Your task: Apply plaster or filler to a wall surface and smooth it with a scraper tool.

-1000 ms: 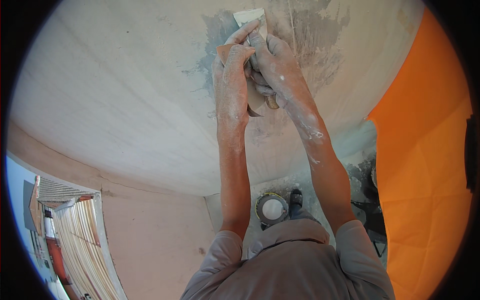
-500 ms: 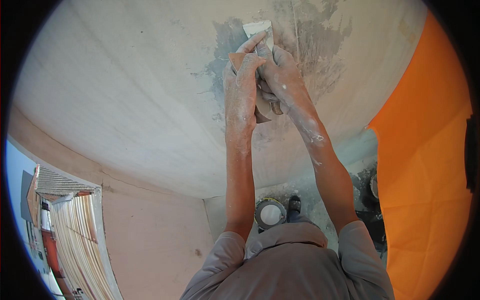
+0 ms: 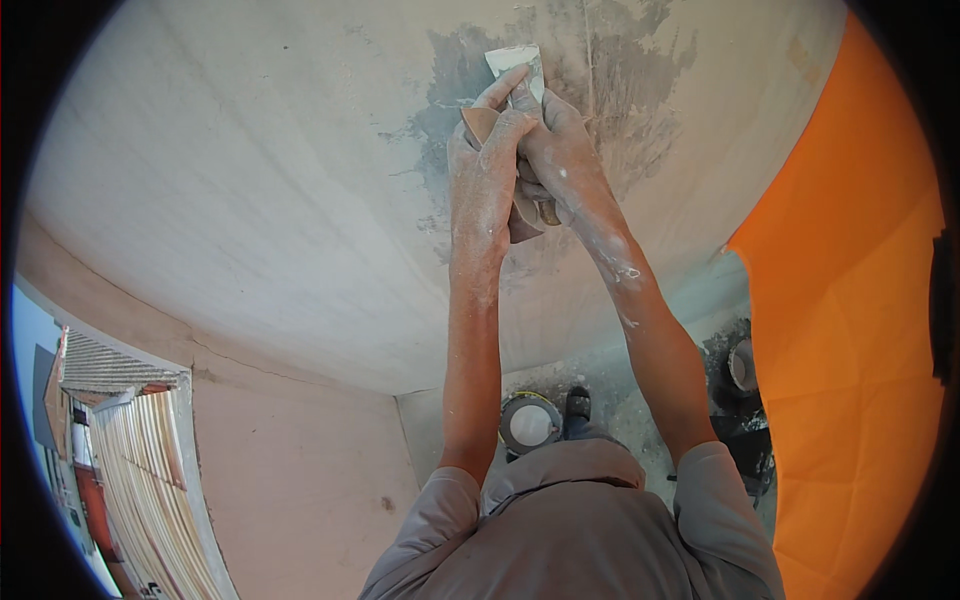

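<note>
Both my hands are close together, raised in front of a plastered wall [image 3: 300, 200]. My right hand [image 3: 568, 150] is closed around a putty knife [image 3: 514, 62], whose pale, smeared blade points up the wall. In my left hand [image 3: 483, 175] is a folded brown sheet [image 3: 480, 122] that looks like sandpaper; one corner sticks out by the thumb and another end below the palm. A finger of that hand lies along the blade, and its thumb meets the right hand. White dust coats both hands. Whether the blade touches the wall I cannot tell.
Rough grey patches [image 3: 640, 90] mark the wall behind my hands. A round bucket [image 3: 530, 422] with whitish contents stands on the floor near my foot. Another container [image 3: 741, 364] sits by dark gear at right. An orange sheet [image 3: 850, 300] hangs along the right side; a window opening is at left.
My hands keep their grips and have hardly moved. The view has shifted slightly, and the sheet's lower end shows at a slightly different angle.
</note>
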Action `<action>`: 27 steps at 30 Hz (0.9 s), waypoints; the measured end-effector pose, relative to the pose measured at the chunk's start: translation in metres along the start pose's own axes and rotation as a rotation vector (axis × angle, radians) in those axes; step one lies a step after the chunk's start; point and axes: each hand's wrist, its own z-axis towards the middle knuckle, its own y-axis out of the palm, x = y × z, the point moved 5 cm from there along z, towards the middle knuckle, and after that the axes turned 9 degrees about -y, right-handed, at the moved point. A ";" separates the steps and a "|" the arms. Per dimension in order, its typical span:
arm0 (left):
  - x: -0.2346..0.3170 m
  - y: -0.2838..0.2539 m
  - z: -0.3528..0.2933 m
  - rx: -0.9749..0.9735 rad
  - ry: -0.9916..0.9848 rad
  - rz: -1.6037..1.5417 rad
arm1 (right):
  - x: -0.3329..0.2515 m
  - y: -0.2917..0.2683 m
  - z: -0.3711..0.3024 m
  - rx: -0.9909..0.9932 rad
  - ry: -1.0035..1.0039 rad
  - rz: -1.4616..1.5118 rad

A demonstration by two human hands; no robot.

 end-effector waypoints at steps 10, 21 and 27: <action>0.035 -0.002 0.002 -0.025 0.072 0.102 | -0.027 0.006 0.014 -0.055 0.036 0.102; 0.042 -0.017 0.008 0.049 0.132 0.114 | -0.024 0.030 0.025 -0.134 0.005 0.247; 0.071 -0.007 0.001 0.039 0.170 0.213 | -0.060 0.029 0.016 -0.093 -0.014 0.180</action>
